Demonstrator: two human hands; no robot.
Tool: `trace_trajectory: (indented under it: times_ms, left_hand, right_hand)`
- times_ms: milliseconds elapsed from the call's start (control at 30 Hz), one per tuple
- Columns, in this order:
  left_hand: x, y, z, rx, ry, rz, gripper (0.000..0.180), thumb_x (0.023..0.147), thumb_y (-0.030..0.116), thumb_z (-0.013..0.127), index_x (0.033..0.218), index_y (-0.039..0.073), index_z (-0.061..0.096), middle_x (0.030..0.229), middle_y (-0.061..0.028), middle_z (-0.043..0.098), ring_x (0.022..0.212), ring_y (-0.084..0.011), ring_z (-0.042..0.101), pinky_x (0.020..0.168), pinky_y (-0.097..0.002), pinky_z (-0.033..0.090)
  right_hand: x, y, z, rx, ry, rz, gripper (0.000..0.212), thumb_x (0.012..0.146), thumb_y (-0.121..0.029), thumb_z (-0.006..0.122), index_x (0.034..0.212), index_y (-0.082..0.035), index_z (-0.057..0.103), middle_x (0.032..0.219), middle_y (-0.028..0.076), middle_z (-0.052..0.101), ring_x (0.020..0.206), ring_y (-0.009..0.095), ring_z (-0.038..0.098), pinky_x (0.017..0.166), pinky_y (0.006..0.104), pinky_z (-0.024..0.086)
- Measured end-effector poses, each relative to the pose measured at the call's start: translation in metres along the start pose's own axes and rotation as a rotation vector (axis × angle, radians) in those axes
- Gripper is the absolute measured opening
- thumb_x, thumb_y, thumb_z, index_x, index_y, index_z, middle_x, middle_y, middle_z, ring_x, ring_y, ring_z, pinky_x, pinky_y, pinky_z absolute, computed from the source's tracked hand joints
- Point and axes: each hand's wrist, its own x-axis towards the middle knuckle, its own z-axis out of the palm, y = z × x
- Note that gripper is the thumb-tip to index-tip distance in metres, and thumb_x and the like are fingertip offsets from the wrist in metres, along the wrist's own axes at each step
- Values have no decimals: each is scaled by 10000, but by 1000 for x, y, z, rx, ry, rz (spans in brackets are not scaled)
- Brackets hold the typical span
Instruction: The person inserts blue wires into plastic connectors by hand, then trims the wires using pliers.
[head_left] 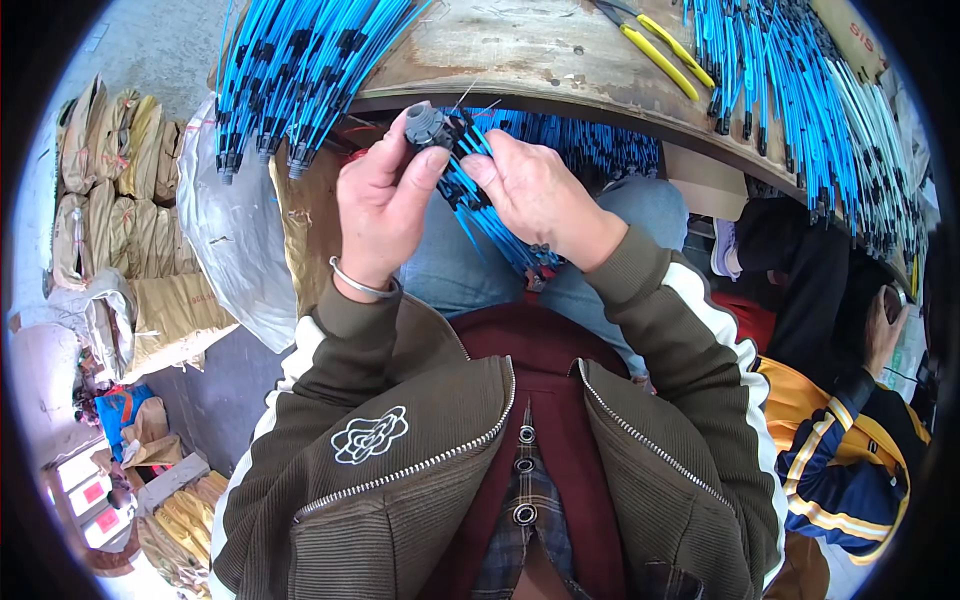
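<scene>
While my left hand point(388, 200) grips a dark grey ribbed connector point(425, 125) between thumb and fingers, my right hand point(540, 190) pinches thin blue wires point(477, 144) just beside it. Both hands are narrowed on their holds, above my lap and near the front edge of the wooden surface point(480, 50). More blue wires with black fittings run down below my hands, over my jeans point(650, 212). On the surface, one blue bundle point(300, 75) overhangs the edge at left, another point(750, 75) lies at right, with yellow-handled pliers point(665, 58) just beside it.
</scene>
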Motion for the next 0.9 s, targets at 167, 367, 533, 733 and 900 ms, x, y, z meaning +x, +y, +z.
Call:
trace_trajectory:
  times_ms: [167, 367, 533, 733, 900]
  left_hand:
    - [-6, 4, 11, 39, 89, -136, 342, 800, 31, 657, 1122, -47, 570, 870, -33, 647, 759, -49, 549, 685, -190, 452]
    - [-4, 5, 9, -187, 17, -106, 303, 807, 36, 646, 1091, -46, 580, 918, -49, 637, 807, -67, 554, 741, -208, 455]
    - [-5, 2, 3, -276, -164, -81, 288, 808, 17, 638, 1082, -49, 580, 940, -58, 634, 832, -95, 571, 758, -220, 460]
    - [-2, -11, 4, -324, -238, -146, 319, 875, 91, 559, 1155, -48, 496, 1052, -147, 596, 1004, -217, 560, 899, -345, 431]
    - [4, -9, 14, -502, -148, -183, 298, 905, 162, 543, 1147, -3, 488, 1023, -80, 594, 1000, -161, 535, 927, -320, 395]
  right_hand:
    - [-2, -7, 9, -65, 46, 77, 275, 897, -227, 522, 770, 2, 441, 665, 225, 554, 646, 414, 561, 538, 466, 439]
    - [-13, 5, 3, 99, 68, -8, 255, 923, -231, 473, 849, 13, 484, 651, 204, 530, 605, 398, 537, 532, 417, 423]
    - [-12, 10, -12, 296, -128, 7, 309, 924, -269, 478, 785, 6, 491, 690, 219, 560, 658, 404, 560, 540, 446, 426]
    - [-4, 19, -10, 40, -156, -41, 252, 924, -220, 479, 866, 22, 514, 655, 185, 532, 596, 365, 558, 527, 398, 433]
    - [-5, 13, 4, -143, 44, -150, 238, 904, -207, 509, 876, 29, 510, 676, 192, 562, 607, 373, 578, 523, 433, 454]
